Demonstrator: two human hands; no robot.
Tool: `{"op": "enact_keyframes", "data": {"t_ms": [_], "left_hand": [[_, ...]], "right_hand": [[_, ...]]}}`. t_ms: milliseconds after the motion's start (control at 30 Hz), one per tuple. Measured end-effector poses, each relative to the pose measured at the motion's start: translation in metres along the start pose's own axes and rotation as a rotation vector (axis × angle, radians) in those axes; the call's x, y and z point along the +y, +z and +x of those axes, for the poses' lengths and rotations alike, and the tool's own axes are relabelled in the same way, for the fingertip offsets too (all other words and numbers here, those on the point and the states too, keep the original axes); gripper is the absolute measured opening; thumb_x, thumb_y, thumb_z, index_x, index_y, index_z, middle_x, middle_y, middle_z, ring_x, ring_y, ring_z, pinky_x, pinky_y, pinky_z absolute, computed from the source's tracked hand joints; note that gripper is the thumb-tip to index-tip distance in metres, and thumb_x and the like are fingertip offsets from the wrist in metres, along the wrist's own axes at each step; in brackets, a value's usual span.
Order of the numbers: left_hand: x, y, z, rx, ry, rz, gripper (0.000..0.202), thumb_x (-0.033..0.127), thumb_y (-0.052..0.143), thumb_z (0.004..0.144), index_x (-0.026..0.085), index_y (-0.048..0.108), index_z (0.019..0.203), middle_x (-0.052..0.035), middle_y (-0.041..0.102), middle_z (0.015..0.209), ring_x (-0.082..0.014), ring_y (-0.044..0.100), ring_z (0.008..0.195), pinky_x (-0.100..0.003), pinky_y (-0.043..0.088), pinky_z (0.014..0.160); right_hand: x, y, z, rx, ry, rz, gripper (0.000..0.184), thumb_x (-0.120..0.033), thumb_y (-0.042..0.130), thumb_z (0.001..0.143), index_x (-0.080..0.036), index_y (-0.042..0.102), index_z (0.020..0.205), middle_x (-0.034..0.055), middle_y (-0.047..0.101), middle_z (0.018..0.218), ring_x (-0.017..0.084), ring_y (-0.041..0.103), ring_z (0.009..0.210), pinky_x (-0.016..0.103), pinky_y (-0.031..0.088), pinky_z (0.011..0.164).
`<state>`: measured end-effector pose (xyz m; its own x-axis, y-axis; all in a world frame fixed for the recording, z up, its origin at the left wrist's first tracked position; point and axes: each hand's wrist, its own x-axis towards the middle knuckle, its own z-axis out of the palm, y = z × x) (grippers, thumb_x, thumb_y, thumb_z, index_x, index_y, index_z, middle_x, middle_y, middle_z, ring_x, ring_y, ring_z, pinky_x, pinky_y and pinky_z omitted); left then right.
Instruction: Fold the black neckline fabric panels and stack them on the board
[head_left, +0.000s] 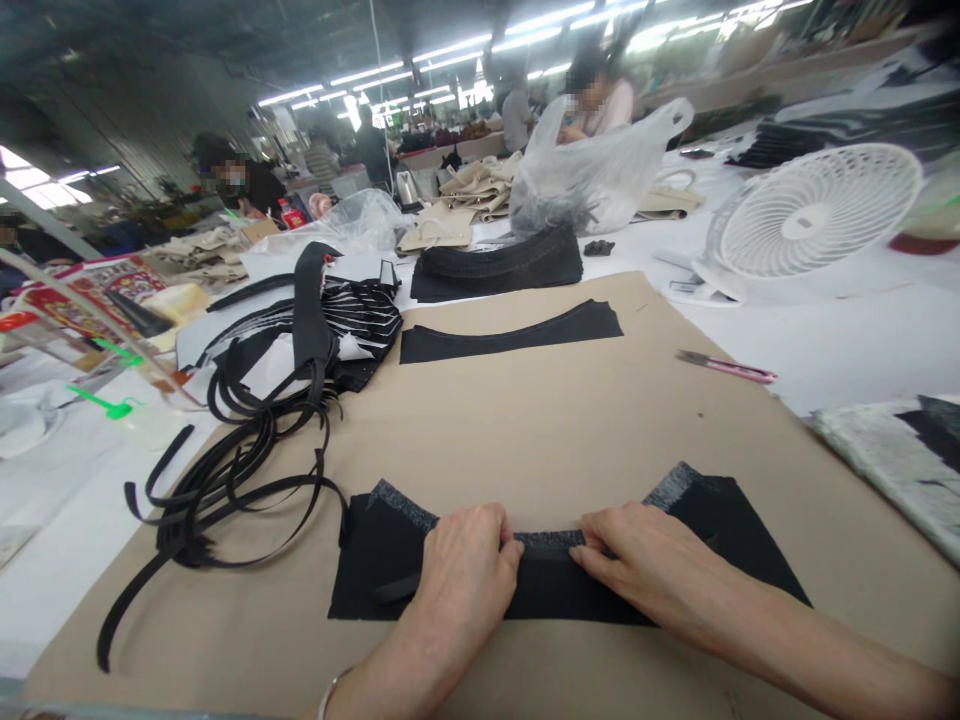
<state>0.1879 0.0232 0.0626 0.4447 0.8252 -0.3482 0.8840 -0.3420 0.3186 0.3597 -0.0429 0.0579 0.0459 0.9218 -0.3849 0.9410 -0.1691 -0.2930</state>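
A black panel (562, 592) with a curved upper edge lies flat in front of me. Grey speckled material (679, 485) runs along that curve. Both of my hands are closed at the curve, a short gap apart, pinching a narrow black strip (546, 553) against the panel. My left hand (469, 560) has its thumb and fingers together left of the middle, and a loose end of strip shows at its left. My right hand (637, 555) pinches at the right of the gap, with its fingertips low on the edge. Part of the strip is hidden under my hands.
Brown board (525, 430) covers the table before me. Coiled black strips (255, 440) lie left, a second curved panel (517, 335) and a panel stack (495, 265) farther back. Thread snips (727, 367) and a white fan (814, 215) are right. People sit beyond.
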Motion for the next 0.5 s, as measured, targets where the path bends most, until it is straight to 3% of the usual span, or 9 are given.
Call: {"op": "enact_keyframes", "data": {"t_ms": [233,367,433,500], "left_hand": [[0.003,0.002,-0.002,0.006,0.03,0.023,0.008,0.026,0.058,0.083,0.023,0.062,0.076,-0.001,0.071,0.077,-0.0236,0.067,0.082,-0.029,0.035,0.064],[0.001,0.006,-0.006,0.054,0.004,0.02,0.007,0.024,0.06,0.084,0.021,0.057,0.089,0.0,0.068,0.077,-0.0223,0.066,0.075,-0.029,0.034,0.06],[-0.002,0.01,-0.008,0.158,0.004,0.049,0.014,0.024,0.063,0.082,0.019,0.054,0.093,-0.0013,0.066,0.079,-0.0227,0.064,0.074,-0.03,0.036,0.062],[-0.005,0.016,-0.011,0.355,0.128,0.088,0.014,0.02,0.061,0.082,0.019,0.055,0.095,-0.0047,0.065,0.09,-0.0247,0.062,0.085,-0.035,0.04,0.072]], "right_hand": [[0.005,0.005,-0.001,0.052,-0.038,-0.038,0.028,-0.026,0.05,0.087,-0.017,0.066,0.066,0.0102,0.069,0.066,0.024,0.067,0.065,0.029,0.026,0.052],[0.006,0.003,-0.003,0.052,-0.039,-0.024,0.027,-0.028,0.051,0.086,-0.017,0.068,0.068,0.0108,0.07,0.067,0.026,0.069,0.068,0.029,0.032,0.053],[0.005,0.001,-0.003,0.054,-0.033,-0.024,0.026,-0.028,0.052,0.085,-0.016,0.069,0.069,0.0113,0.07,0.069,0.027,0.069,0.07,0.029,0.036,0.055],[0.004,0.0,-0.004,0.05,-0.029,-0.028,0.025,-0.026,0.052,0.085,-0.016,0.07,0.071,0.0117,0.071,0.069,0.027,0.07,0.072,0.029,0.04,0.056]]}}
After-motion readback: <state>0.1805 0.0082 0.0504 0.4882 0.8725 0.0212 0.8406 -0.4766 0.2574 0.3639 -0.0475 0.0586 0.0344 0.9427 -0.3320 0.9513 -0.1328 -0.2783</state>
